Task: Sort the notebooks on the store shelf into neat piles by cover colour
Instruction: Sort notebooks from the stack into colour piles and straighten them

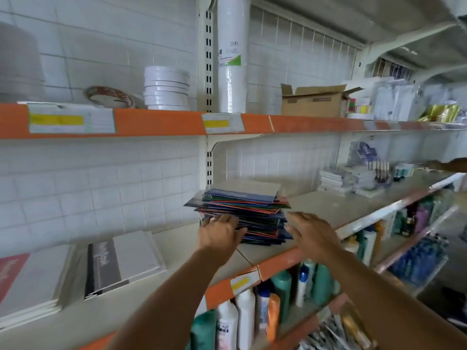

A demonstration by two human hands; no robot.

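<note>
Two hands' fingers [219,219] flanking notebook stack [242,210], left touching

On the upper orange-edged shelf [156,123] stand a stack of white tape rolls [166,88], a tall white wrapped roll with a green label [232,54] and an open brown cardboard box [313,101]. Large grey and white pads [121,263] lie flat at the left of the middle shelf. Below, shampoo bottles in white, green and orange [252,314] stand close together.

blue, red, green notebooks [242,213], orange shelf edge [156,125]
</note>
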